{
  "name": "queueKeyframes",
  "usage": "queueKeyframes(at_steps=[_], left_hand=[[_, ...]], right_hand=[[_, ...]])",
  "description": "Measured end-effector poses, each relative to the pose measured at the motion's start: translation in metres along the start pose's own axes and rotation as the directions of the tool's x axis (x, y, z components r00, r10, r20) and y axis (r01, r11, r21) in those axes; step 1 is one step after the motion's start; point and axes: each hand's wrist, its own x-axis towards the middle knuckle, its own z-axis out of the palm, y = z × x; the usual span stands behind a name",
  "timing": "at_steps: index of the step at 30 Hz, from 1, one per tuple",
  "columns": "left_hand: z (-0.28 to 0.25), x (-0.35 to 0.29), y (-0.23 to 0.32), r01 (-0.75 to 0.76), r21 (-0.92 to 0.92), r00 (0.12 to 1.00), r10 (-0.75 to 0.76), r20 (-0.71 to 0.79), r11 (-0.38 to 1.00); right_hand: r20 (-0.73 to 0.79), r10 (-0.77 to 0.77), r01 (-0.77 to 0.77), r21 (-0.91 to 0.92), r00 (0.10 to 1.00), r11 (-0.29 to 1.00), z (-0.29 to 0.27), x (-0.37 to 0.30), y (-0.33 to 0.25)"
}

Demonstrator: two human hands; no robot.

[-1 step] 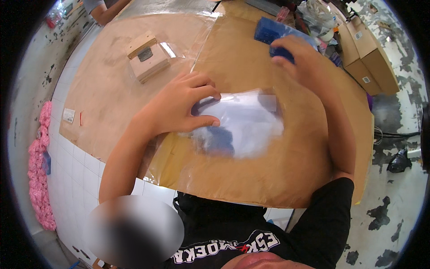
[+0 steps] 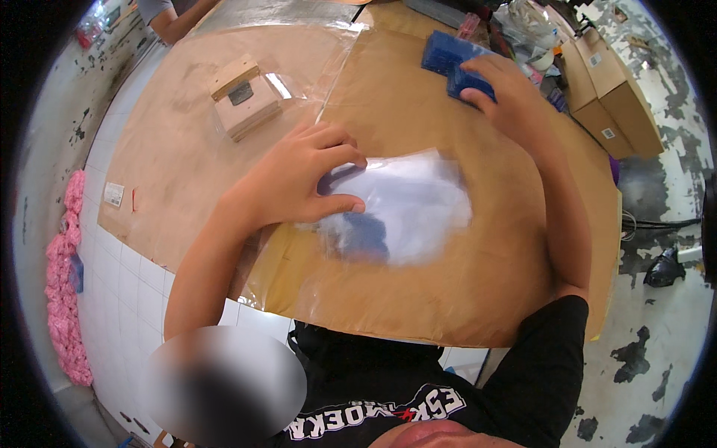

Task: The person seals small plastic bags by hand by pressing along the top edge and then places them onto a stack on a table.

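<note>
My left hand (image 2: 314, 172) rests on a loose pile of clear plastic bags (image 2: 426, 198) in the middle of the brown-covered table. Its thumb and forefinger are spread apart along the left edge of the pile. Below the thumb lies a dark blue patch (image 2: 366, 237), blurred, in or on the bags. At the far right, my right hand (image 2: 511, 97) has thumb and fingers closed around a small dark blue packet (image 2: 464, 82). That packet is right beside a larger dark blue stack (image 2: 444, 48); whether the two touch is hard to tell.
On the left half of the table (image 2: 164, 142) sits a wooden block fixture (image 2: 250, 112) with a dark metal piece. Cardboard boxes (image 2: 605, 89) and plastic-wrapped clutter (image 2: 530, 30) crowd the far right. Another person's arm (image 2: 179, 24) shows at the far left edge.
My right hand has shifted slightly to the right, showing more of the blue packet. The top bag's right edge has shifted a little; the left hand stays put.
</note>
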Motion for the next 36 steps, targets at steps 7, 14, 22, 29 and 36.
queueKeyframes(at_steps=[7, 14, 22, 29, 36], left_hand=[[-0.002, 0.000, 0.000, -0.005, 0.000, 1.000, 0.005, 0.012, 1.000], [-0.004, 0.002, 0.002, -0.009, 0.001, 1.000, 0.009, 0.009, 1.000], [-0.001, 0.001, 0.002, -0.016, -0.014, 0.999, 0.015, -0.032, 1.000], [-0.003, 0.003, 0.002, -0.019, -0.016, 1.000, 0.019, -0.019, 1.000], [-0.004, 0.002, 0.003, -0.008, -0.032, 1.000, 0.008, -0.028, 0.999]], right_hand=[[0.107, 0.160, -0.166, 0.051, 0.981, 0.985, -0.008, -0.002, 0.053], [0.141, 0.226, -0.252, 0.212, 0.964, 0.944, -0.016, -0.003, 0.059], [0.162, 0.224, -0.261, 0.265, 0.961, 0.928, -0.015, -0.003, 0.066], [0.175, 0.264, -0.308, 0.312, 0.948, 0.899, -0.013, -0.004, 0.070], [0.176, 0.283, -0.322, 0.259, 0.943, 0.911, -0.013, -0.001, 0.071]])
